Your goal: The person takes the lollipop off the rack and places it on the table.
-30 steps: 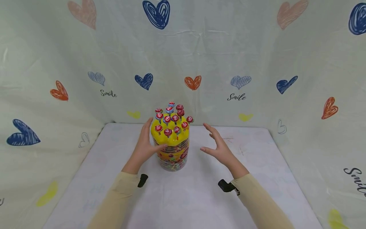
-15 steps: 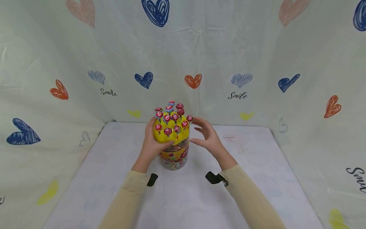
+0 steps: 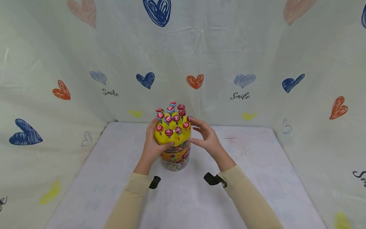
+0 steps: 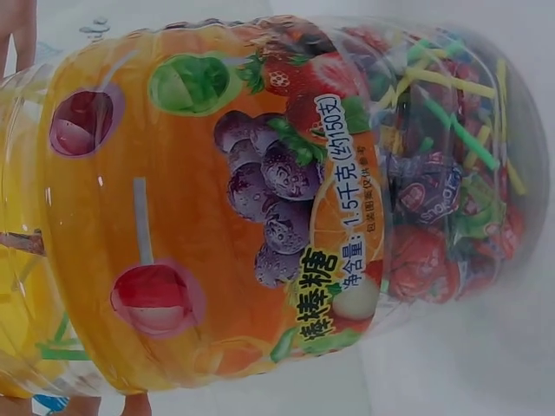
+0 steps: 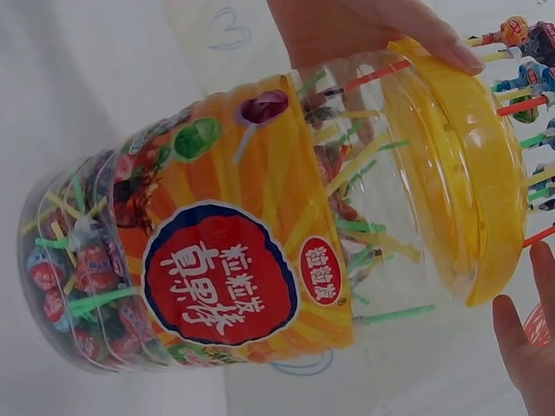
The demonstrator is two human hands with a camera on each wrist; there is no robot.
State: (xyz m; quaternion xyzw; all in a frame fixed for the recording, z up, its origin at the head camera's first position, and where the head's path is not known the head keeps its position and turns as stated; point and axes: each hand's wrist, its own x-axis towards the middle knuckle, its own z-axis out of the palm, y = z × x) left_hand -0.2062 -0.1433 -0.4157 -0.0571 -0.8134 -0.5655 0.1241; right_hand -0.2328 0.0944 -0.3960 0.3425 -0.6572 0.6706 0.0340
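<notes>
A clear plastic candy jar (image 3: 175,156) stands upright on the table, its orange label showing fruit in the left wrist view. Lollipops with red and blue wrappers (image 3: 169,133) stick up out of its yellow lid (image 5: 494,199). My left hand (image 3: 151,148) grips the lid's left side, thumb across the front and fingers behind. Along the right side is my right hand (image 3: 210,140), its fingers gently bent. There the fingertips (image 5: 542,269) lie close to the lid and a red lollipop stick; contact is unclear. Inside the jar, wrapped lollipops (image 4: 425,260) and coloured sticks show.
The white table (image 3: 257,178) reaches back to a pale hanging cloth (image 3: 217,57) printed with hearts and "Smile". A black wrist device (image 3: 155,182) sits at the left cuff and another black wrist device (image 3: 212,178) at the right cuff.
My right hand has come in leftward from beside the jar to the lid's right edge. My left hand has shifted slightly right along the lid. The jar has stayed standing on the table.
</notes>
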